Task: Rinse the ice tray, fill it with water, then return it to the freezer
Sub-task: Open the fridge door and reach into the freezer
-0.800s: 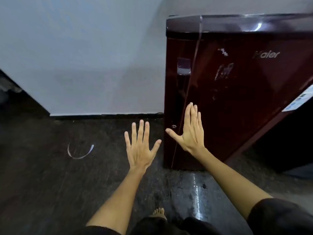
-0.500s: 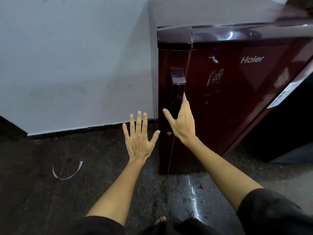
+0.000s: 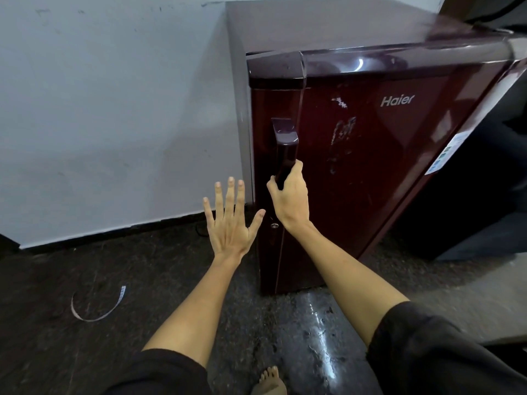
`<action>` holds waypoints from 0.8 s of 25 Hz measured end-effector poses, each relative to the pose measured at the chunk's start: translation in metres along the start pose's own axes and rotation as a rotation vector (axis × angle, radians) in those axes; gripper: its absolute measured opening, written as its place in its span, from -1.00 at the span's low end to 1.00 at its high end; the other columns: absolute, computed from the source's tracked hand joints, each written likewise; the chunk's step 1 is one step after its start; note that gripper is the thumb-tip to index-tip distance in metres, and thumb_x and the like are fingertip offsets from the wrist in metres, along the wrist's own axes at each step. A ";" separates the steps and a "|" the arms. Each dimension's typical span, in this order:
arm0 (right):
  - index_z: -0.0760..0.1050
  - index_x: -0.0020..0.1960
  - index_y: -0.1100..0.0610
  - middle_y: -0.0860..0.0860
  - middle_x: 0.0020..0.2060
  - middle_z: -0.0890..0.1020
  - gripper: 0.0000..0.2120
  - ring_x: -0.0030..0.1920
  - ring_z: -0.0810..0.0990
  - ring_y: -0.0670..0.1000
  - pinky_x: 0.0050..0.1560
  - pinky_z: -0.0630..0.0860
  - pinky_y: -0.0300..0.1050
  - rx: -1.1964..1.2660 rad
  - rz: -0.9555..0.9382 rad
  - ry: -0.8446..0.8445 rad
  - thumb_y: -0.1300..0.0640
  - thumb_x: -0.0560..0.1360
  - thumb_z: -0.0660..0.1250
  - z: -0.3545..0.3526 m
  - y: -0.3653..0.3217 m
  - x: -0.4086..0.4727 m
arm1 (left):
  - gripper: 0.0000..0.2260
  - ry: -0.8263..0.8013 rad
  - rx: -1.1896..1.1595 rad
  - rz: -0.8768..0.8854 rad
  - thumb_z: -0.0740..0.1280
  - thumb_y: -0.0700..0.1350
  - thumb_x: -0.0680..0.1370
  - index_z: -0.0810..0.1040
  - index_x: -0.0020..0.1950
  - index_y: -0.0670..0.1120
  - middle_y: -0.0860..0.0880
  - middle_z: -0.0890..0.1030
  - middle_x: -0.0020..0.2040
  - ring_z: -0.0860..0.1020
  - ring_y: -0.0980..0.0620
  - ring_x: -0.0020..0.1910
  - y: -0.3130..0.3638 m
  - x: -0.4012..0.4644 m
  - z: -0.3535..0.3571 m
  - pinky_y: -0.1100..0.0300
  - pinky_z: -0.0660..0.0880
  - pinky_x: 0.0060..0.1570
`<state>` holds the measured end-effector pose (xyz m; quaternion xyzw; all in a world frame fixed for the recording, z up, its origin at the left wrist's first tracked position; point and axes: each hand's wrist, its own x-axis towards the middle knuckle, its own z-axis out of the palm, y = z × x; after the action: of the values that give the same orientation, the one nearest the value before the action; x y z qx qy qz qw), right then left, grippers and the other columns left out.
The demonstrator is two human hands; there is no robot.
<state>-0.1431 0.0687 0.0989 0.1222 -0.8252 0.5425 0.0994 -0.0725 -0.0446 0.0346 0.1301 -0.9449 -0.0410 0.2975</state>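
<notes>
A small dark red fridge [image 3: 370, 172] with a silver brand name stands on the floor against the wall, its door closed. Along the door's left edge runs a vertical dark handle [image 3: 285, 149]. My right hand [image 3: 291, 201] is wrapped around the lower part of that handle. My left hand [image 3: 231, 220] hovers flat with fingers spread, just left of the fridge, touching nothing. No ice tray is in view.
A pale wall [image 3: 114, 109] with a black skirting runs behind on the left. The dark speckled floor [image 3: 142, 280] carries a curled white strip [image 3: 97, 309]. A dark object [image 3: 470, 218] stands to the right of the fridge. My bare foot [image 3: 269, 380] shows at the bottom.
My right hand has gone from flat and open in front of the door to closed around the handle. The view has come nearer the fridge and tilted up. The left hand stays spread.
</notes>
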 end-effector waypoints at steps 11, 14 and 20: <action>0.29 0.22 0.18 0.03 -0.04 0.59 -0.67 -0.10 0.63 0.00 -0.11 0.62 -0.01 -0.024 -0.002 -0.075 0.15 0.52 0.28 -0.026 0.001 -0.023 | -0.32 0.064 0.075 0.004 -0.02 0.28 0.56 -0.14 0.55 -0.03 -0.09 0.14 0.53 0.07 -0.12 0.50 0.028 -0.009 -0.027 -0.05 -0.31 0.46; 0.31 0.24 0.14 -0.02 -0.02 0.60 -0.67 -0.06 0.62 -0.07 -0.11 0.59 -0.20 0.019 -0.047 -0.109 0.14 0.52 0.29 -0.058 0.007 -0.054 | -0.33 0.059 0.085 -0.002 -0.02 0.28 0.56 -0.07 0.54 -0.06 -0.11 0.17 0.53 0.06 -0.12 0.50 0.041 -0.025 -0.041 -0.04 -0.33 0.46; 0.33 0.30 0.07 -0.14 0.10 0.58 -0.61 0.08 0.55 -0.23 0.03 0.45 -0.45 0.083 -0.102 -0.167 0.11 0.51 0.33 -0.141 0.026 -0.120 | -0.32 0.109 0.087 0.023 -0.02 0.28 0.56 -0.18 0.55 -0.01 -0.09 0.13 0.53 0.02 -0.09 0.51 0.099 -0.085 -0.068 -0.04 -0.33 0.46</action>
<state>-0.0326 0.2196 0.0956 0.2128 -0.8001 0.5584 0.0528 0.0120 0.0739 0.0591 0.1340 -0.9296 0.0108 0.3433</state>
